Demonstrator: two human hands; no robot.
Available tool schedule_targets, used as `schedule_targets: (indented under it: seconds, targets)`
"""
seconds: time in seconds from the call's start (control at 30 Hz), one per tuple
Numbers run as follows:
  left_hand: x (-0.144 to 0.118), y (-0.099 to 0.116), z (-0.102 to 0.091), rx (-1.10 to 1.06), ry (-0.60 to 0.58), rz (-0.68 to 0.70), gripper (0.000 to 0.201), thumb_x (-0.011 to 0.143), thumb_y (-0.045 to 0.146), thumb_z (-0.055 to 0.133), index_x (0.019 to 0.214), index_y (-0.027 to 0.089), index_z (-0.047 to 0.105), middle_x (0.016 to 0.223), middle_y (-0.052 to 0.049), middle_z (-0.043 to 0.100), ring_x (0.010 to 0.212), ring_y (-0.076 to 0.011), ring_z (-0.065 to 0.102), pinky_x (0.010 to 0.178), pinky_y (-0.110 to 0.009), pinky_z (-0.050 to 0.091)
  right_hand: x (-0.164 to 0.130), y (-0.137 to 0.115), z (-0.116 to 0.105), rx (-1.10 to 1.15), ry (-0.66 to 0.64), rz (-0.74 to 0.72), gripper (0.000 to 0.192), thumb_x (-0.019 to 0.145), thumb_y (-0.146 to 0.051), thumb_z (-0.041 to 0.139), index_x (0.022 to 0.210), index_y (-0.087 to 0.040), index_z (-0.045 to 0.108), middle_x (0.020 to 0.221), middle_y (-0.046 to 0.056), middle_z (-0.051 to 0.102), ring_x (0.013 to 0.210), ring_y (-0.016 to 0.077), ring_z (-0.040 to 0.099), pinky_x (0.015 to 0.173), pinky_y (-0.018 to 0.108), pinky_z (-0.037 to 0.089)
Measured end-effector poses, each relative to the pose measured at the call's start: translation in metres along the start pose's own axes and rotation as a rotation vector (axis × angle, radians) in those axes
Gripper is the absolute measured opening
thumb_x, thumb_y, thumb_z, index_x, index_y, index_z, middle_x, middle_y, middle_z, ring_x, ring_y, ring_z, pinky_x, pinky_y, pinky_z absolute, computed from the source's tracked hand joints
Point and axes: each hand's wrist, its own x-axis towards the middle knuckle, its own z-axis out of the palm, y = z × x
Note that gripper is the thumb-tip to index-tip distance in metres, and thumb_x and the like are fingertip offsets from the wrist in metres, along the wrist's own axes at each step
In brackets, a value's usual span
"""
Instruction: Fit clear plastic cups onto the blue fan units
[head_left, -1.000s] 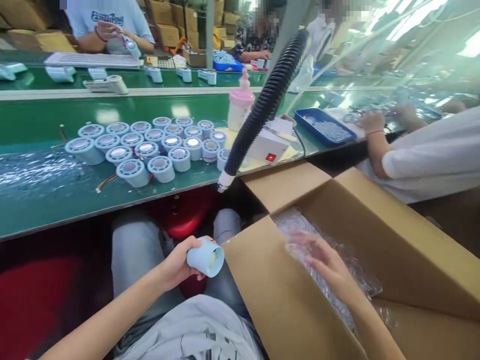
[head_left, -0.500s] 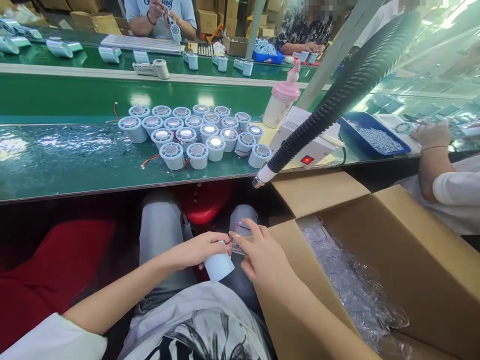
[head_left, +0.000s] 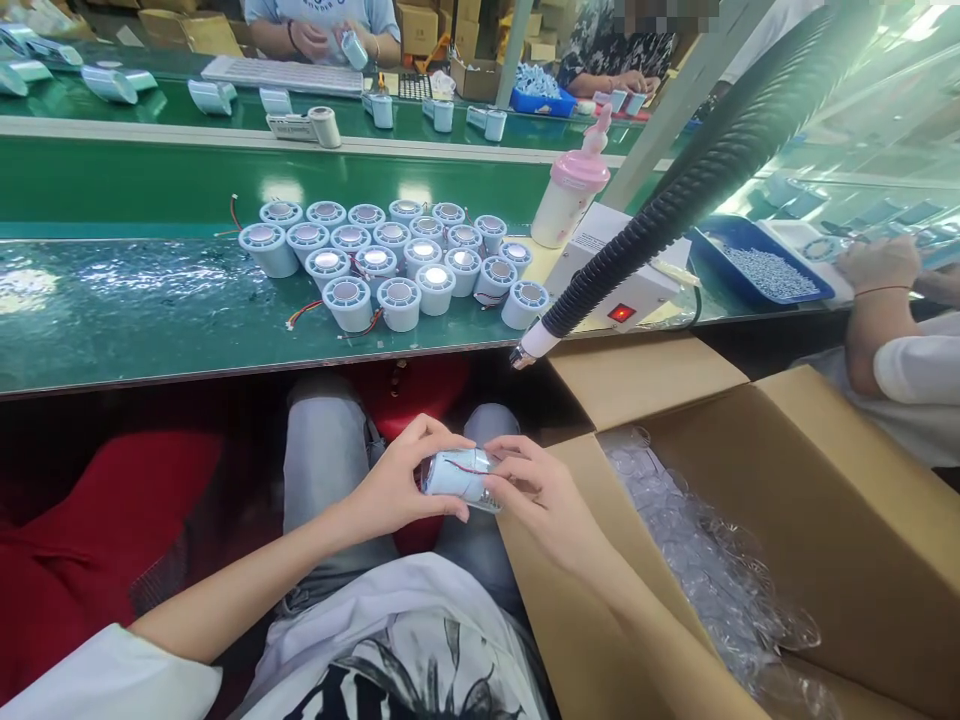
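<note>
Above my lap a pale blue cylindrical fan housing (head_left: pixel 454 474) lies on its side between my hands. A thin dark and red wire runs along its upper face. My left hand (head_left: pixel 412 472) wraps the left end, thumb below and fingers above. Around the other end, my right hand (head_left: pixel 529 480) closes with its fingertips. Something clear and shiny, like a transparent plastic sleeve, shows around the housing; its full outline is hidden by my fingers. On the bench, several similar housings (head_left: pixel 400 305) stand upright in a cluster, some with wires trailing.
An open cardboard box (head_left: pixel 847 500) at my right holds clear plastic pieces (head_left: pixel 697 560). A black flexible hose (head_left: pixel 622 260) hangs over the bench beside a white switch box (head_left: pixel 600 290) and a pink-topped pump bottle (head_left: pixel 570 195). Co-workers sit across and at right.
The housing has turned to lie sideways and risen slightly. My right hand has closed onto its right end. The clear plastic is now around the housing, and the wire lies along its side.
</note>
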Motion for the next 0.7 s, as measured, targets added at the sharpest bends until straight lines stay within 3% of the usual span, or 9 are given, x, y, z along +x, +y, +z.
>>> schedule_targets:
  seconds: [0.1, 0.17, 0.3, 0.37, 0.4, 0.5, 0.6, 0.7]
  targets:
    - [0.004, -0.005, -0.001, 0.034, -0.066, 0.097, 0.065, 0.055, 0.042, 0.08, 0.115, 0.028, 0.06, 0.115, -0.007, 0.047, 0.111, -0.0253, 0.048, 0.099, -0.041, 0.04, 0.0, 0.001, -0.004, 0.091, 0.038, 0.029, 0.023, 0.077, -0.027, 0.057, 0.057, -0.018, 0.064, 0.102, 0.006, 0.058, 0.092, 0.0176, 0.057, 0.069, 0.025, 0.046]
    - [0.006, -0.004, -0.001, -0.047, -0.151, 0.092, 0.068, 0.055, 0.038, 0.081, 0.118, 0.027, 0.057, 0.118, -0.008, 0.05, 0.111, -0.0251, 0.051, 0.096, -0.04, 0.043, 0.001, 0.002, -0.008, 0.16, 0.063, 0.059, 0.025, 0.075, -0.026, 0.059, 0.051, -0.018, 0.062, 0.097, 0.006, 0.061, 0.092, 0.0185, 0.058, 0.075, 0.028, 0.046]
    - [0.006, 0.003, 0.002, -0.273, -0.254, -0.036, 0.068, 0.061, 0.03, 0.078, 0.123, 0.024, 0.052, 0.118, -0.008, 0.057, 0.105, -0.0231, 0.057, 0.087, -0.034, 0.05, 0.004, 0.008, -0.013, 0.34, 0.064, 0.093, 0.027, 0.073, -0.029, 0.063, 0.049, -0.018, 0.063, 0.095, 0.006, 0.065, 0.092, 0.0207, 0.061, 0.081, 0.034, 0.048]
    - [0.005, 0.006, 0.003, -0.378, -0.241, -0.129, 0.067, 0.063, 0.029, 0.077, 0.124, 0.023, 0.05, 0.121, -0.009, 0.056, 0.103, -0.0223, 0.058, 0.086, -0.034, 0.051, 0.002, 0.012, -0.014, 0.37, 0.026, 0.039, 0.016, 0.072, -0.032, 0.067, 0.061, -0.02, 0.068, 0.107, 0.007, 0.065, 0.101, 0.0233, 0.061, 0.082, 0.035, 0.051]
    - [0.004, 0.008, 0.004, -0.441, -0.223, -0.176, 0.067, 0.063, 0.028, 0.077, 0.124, 0.023, 0.049, 0.121, -0.009, 0.056, 0.101, -0.0215, 0.059, 0.085, -0.034, 0.051, 0.0, 0.013, -0.014, 0.326, 0.01, -0.02, 0.01, 0.07, -0.031, 0.07, 0.072, -0.021, 0.071, 0.115, 0.007, 0.062, 0.107, 0.0245, 0.059, 0.084, 0.035, 0.051]
    - [0.0, 0.013, 0.003, -0.602, -0.19, -0.279, 0.065, 0.066, 0.028, 0.075, 0.125, 0.022, 0.047, 0.112, -0.008, 0.06, 0.086, -0.0169, 0.062, 0.076, -0.031, 0.053, -0.008, 0.015, -0.015, 0.017, 0.012, -0.271, 0.039, 0.066, -0.024, 0.076, 0.104, -0.025, 0.065, 0.13, 0.007, 0.054, 0.117, 0.0249, 0.053, 0.094, 0.038, 0.049]
    - [-0.003, 0.02, 0.0, -0.631, -0.212, -0.294, 0.067, 0.068, 0.032, 0.074, 0.128, 0.023, 0.044, 0.105, -0.007, 0.061, 0.074, -0.0143, 0.061, 0.063, -0.026, 0.052, -0.016, 0.014, -0.017, -0.197, 0.057, -0.405, 0.041, 0.07, -0.026, 0.073, 0.109, -0.024, 0.061, 0.126, 0.008, 0.058, 0.11, 0.0231, 0.059, 0.097, 0.036, 0.047]
    - [-0.005, 0.028, -0.005, -0.531, -0.231, -0.234, 0.07, 0.066, 0.032, 0.075, 0.129, 0.025, 0.045, 0.112, -0.007, 0.06, 0.087, -0.0183, 0.061, 0.07, -0.027, 0.052, -0.019, 0.011, -0.019, -0.173, 0.057, -0.385, 0.047, 0.068, -0.031, 0.075, 0.111, -0.023, 0.057, 0.121, 0.008, 0.062, 0.104, 0.0223, 0.062, 0.091, 0.034, 0.052]
